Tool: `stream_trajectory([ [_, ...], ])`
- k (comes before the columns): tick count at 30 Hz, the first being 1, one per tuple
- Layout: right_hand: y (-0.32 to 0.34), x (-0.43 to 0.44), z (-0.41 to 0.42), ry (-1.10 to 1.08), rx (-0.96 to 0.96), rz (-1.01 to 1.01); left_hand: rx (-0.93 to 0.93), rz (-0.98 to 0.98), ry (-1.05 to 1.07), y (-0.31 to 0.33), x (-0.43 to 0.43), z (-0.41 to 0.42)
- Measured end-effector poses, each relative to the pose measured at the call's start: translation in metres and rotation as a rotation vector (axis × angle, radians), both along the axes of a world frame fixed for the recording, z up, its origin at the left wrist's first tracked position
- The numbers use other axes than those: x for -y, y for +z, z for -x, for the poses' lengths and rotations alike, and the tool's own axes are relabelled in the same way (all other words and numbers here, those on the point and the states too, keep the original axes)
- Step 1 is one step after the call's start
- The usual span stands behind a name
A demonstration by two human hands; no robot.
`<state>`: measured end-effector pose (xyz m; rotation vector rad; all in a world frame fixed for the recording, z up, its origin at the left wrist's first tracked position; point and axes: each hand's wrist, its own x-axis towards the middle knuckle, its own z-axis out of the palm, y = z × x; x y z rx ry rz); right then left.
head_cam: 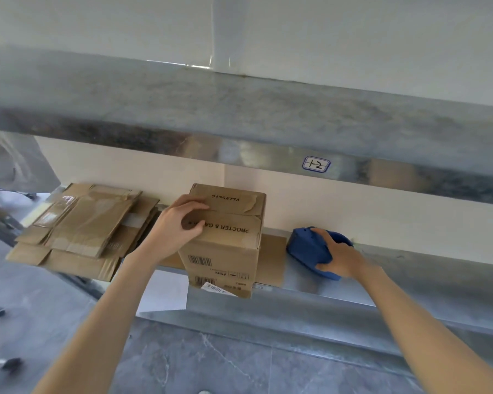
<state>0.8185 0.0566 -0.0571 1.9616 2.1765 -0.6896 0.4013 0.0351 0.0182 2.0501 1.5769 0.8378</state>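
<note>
A small brown cardboard box (228, 243) with printed lettering and barcodes stands on a metal shelf (410, 268), its top flaps folded shut. My left hand (180, 223) rests on the box's top left edge, fingers curled over the flap. To the right lies a blue tape dispenser (305, 248) on the shelf. My right hand (339, 257) grips the dispenser from its right side, fingers wrapped round it.
A pile of flattened cardboard boxes (80, 228) lies on the shelf's left end, overhanging the front edge. Another flat piece of cardboard (272, 260) lies under the box. An upper metal shelf (239, 109) carries a label (316, 164). Grey tiled floor (211, 365) below.
</note>
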Motion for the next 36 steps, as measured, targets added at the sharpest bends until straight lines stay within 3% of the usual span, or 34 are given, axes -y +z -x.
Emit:
stream_trajectory([
  [6,0.004,-0.01,0.0,-0.013,-0.044,0.055,-0.062,-0.005,0.02,0.003,-0.002,0.003],
  [16,0.004,-0.004,0.01,-0.097,-0.096,0.034,0.071,0.076,-0.029,0.004,-0.006,0.018],
  [23,0.041,0.015,0.036,-0.18,-0.21,-0.17,0.238,0.054,-0.047,-0.009,-0.008,0.025],
  [30,0.118,0.028,0.079,-0.209,-0.155,-0.463,0.287,0.026,-0.074,-0.015,-0.011,0.027],
  [36,0.15,0.027,0.145,-0.021,-0.176,-0.519,0.352,0.01,-0.11,-0.016,-0.01,0.028],
])
